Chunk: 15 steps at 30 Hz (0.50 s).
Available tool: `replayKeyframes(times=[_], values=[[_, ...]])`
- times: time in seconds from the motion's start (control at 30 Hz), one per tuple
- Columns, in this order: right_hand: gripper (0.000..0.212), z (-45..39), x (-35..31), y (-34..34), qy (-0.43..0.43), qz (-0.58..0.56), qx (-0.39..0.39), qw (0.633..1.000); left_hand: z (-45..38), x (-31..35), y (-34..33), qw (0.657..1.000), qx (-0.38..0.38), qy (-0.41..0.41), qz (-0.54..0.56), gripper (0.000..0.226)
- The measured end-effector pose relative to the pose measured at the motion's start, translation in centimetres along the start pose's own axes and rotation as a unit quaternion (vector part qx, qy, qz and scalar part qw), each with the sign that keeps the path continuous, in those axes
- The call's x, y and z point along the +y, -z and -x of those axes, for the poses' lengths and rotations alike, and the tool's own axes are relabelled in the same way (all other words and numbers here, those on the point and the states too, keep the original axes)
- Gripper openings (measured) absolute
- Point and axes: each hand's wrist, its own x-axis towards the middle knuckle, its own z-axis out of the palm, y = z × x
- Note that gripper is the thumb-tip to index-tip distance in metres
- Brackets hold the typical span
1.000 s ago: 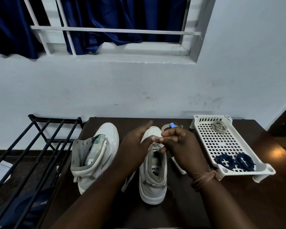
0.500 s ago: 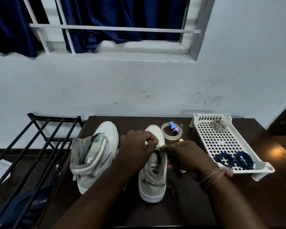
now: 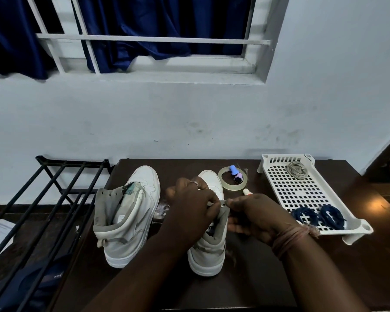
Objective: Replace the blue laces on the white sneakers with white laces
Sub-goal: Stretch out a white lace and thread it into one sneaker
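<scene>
Both hands meet over the right sneaker (image 3: 208,251) at the middle of the dark bench (image 3: 268,278): left hand (image 3: 190,210) and right hand (image 3: 257,216) each pinch its upper edge with curled fingers. The left sneaker (image 3: 126,219) stands at 9 o'clock, unlaced. A tape roll (image 3: 225,188) lies at 12 o'clock. At 2 o'clock, a white tray (image 3: 277,174) holds the coiled blue laces (image 3: 318,217) and a pale lace bundle (image 3: 297,169).
</scene>
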Motion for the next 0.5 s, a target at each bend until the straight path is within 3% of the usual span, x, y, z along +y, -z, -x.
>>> replayKeyframes(times=[0.3,0.5], values=[[0.026,0.42,0.02,0.05,0.051,0.037,-0.001,0.998,-0.08,0.2,-0.27,1.0,0.018,0.001,-0.007,0.03],[0.018,0.61,0.19,0.23,0.124,0.095,0.015,0.988,0.21,0.61,-0.4,0.998,0.044,0.02,-0.047,0.022]])
